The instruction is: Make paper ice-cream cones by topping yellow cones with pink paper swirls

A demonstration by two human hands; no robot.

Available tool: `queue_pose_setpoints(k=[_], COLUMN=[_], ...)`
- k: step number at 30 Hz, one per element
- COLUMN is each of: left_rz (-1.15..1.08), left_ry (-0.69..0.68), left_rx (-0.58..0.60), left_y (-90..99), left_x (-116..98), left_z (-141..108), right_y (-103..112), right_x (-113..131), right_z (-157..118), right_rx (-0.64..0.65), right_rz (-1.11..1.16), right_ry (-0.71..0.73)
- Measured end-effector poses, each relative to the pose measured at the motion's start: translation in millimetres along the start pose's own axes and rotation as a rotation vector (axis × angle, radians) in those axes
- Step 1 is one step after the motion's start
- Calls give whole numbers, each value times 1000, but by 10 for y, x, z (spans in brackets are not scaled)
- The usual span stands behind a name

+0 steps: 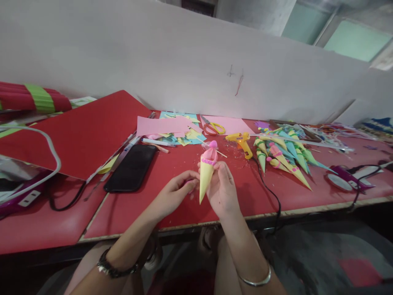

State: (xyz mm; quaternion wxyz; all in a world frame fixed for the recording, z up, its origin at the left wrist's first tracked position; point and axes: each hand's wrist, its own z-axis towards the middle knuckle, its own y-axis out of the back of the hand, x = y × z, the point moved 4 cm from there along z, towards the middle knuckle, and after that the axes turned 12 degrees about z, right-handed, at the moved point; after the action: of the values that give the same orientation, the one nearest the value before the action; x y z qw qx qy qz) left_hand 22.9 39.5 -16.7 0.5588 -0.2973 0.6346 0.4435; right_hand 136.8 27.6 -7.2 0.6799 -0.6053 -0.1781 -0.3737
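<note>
One yellow paper cone (205, 180) is held in the fingers of the right hand (221, 184), point down, above the front of the red counter (181, 160). Its top is fitted with a pink rim and one pink ball (213, 144); its far side is hidden. One small pink piece (190, 187) is pinched in the left hand (175, 193); its shape is blurred and largely covered by the fingers.

Beyond the hands, one yellow glue gun (242, 144) is placed near a heap of finished cones (287, 149); these are overlapped and cannot be counted exactly. One pair of scissors (213, 126) and two pink sheets (167, 125) are laid toward the wall (172, 65). Paper scraps (183, 139) are partly covered by one sheet. One black phone (131, 168) is positioned at left, beside one large red sheet (82, 131). One white cable (50, 141) is cut off by the left edge.
</note>
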Motion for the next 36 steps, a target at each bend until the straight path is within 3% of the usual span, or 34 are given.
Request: queue_pose_setpoints(k=[4, 8, 14, 18, 25, 31, 36], left_rz=[-46, 50, 303, 333, 384, 385, 377], left_ry=[41, 5, -93, -92, -63, -47, -53], left_rx=[-100, -182, -171, -216, -190, -179, -169], left_y=[27, 60, 47, 62, 59, 46, 39], left_x=[31, 6, -84, -70, -71, -77, -73], left_z=[33, 13, -10, 6, 6, 5, 5], right_y=[-6, -23, -92, -136, -35, -4, 4], right_x=[-16, -25, -12, -22, 29, -45, -84], right_z=[5, -9, -52, -75, -44, -40, -36], right_rx=[25, 58, 152, 231, 41, -74, -117], right_rz=[28, -107, -397, -437, -208, -45, 42], right_ry=[8, 62, 163, 165, 220, 12, -48])
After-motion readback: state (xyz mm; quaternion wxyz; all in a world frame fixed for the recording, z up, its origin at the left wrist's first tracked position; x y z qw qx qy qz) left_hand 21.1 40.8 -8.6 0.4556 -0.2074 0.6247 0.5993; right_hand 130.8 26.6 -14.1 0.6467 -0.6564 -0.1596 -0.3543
